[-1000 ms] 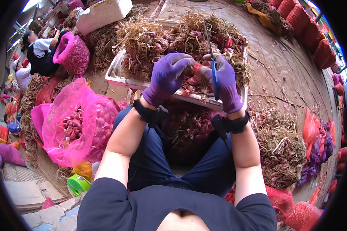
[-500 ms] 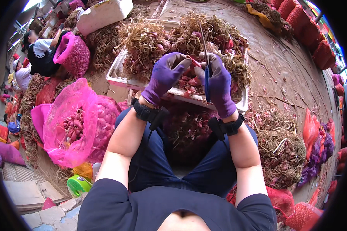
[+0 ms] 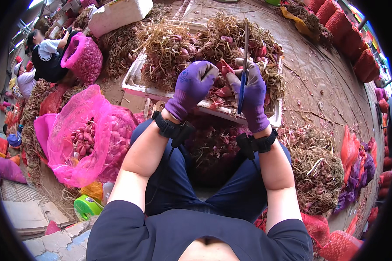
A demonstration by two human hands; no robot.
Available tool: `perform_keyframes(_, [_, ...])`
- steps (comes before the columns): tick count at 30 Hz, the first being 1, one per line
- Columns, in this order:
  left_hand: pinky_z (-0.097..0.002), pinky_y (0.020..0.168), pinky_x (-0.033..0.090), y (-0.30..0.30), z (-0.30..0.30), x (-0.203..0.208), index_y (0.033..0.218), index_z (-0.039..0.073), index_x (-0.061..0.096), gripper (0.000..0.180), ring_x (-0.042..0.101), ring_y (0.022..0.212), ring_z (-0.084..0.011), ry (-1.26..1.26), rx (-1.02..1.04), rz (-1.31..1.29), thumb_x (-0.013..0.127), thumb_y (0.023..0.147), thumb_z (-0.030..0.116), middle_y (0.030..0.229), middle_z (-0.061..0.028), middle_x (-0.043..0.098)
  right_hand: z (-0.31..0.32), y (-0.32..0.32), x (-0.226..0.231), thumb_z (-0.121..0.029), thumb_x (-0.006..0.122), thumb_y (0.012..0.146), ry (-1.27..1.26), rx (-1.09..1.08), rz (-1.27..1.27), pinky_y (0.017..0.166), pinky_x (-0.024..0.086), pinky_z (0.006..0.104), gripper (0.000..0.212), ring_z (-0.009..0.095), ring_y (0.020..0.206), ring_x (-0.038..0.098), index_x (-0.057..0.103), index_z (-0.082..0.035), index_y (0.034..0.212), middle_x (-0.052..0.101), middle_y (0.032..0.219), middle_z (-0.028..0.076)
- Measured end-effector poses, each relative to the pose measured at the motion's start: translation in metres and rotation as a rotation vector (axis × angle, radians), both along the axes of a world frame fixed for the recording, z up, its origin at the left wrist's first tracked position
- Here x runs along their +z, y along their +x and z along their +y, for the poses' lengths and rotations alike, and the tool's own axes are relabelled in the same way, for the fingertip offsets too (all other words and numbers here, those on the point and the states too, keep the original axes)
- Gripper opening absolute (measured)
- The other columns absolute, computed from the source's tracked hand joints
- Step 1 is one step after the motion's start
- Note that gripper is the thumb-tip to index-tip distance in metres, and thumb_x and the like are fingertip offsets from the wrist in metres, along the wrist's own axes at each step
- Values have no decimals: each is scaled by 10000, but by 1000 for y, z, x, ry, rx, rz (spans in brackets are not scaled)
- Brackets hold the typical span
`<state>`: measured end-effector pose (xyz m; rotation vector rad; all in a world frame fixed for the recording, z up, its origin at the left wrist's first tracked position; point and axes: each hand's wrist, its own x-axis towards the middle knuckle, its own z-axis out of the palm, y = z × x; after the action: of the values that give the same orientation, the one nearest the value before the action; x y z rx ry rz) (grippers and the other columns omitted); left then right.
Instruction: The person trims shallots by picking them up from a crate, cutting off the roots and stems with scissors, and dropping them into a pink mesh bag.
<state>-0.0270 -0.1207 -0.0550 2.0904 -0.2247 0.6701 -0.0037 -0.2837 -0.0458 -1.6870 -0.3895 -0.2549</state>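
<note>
several gloved fingers of my left hand (image 3: 193, 86) curl inward in the head view; i cannot tell whether they hold anything. my right hand (image 3: 253, 89) is closed around a blue-handled tool (image 3: 242, 91), its blade pointing away from me. a reddish bulb (image 3: 225, 68) sits by my right fingertips, over the white crate (image 3: 140, 89) heaped with dry-stemmed bulbs (image 3: 163, 65).
</note>
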Motion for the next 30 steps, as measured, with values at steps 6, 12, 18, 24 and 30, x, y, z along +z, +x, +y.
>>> perform_keyframes(6, [-359, 682, 493, 2, -1, 2, 895, 51, 661, 162, 620, 734, -280, 92, -9, -94, 611, 913, 203, 795, -114, 626, 4, -2, -9, -163, 724, 822, -254, -39, -177, 592, 492, 302, 322, 143, 623, 598, 587, -69, 1098, 575, 691, 47])
perform_keyframes(12, [-374, 651, 489, -1, -1, 4, 897, 68, 651, 119, 607, 727, -318, 315, 38, -157, 597, 912, 174, 778, -133, 604, 5, -3, -2, -135, 703, 840, -105, 9, -37, 542, 489, 274, 297, 106, 598, 586, 583, -62, 1102, 591, 726, 30])
perform_keyframes(18, [-273, 666, 499, 5, -7, -7, 1013, 26, 652, 227, 630, 747, -116, -215, -147, 139, 591, 951, 236, 829, -31, 655, 1, 1, -6, -96, 686, 846, 142, 58, 92, 516, 493, 238, 271, 55, 601, 578, 578, -56, 1092, 606, 782, 7])
perform_keyframes(24, [-229, 662, 517, -3, -5, -1, 1035, 27, 660, 242, 617, 716, -55, -768, -436, 470, 584, 948, 239, 831, -7, 662, 8, -11, -6, -117, 675, 831, -275, -66, -253, 642, 513, 330, 272, 211, 714, 666, 592, -102, 1090, 649, 773, 85])
perform_keyframes(30, [-235, 612, 531, -1, 0, 0, 939, 32, 695, 230, 657, 661, -105, -715, -309, 539, 533, 943, 194, 782, -45, 700, 11, -8, -12, -103, 665, 803, -293, -73, -318, 642, 499, 369, 296, 284, 724, 653, 595, -119, 1090, 656, 803, 112])
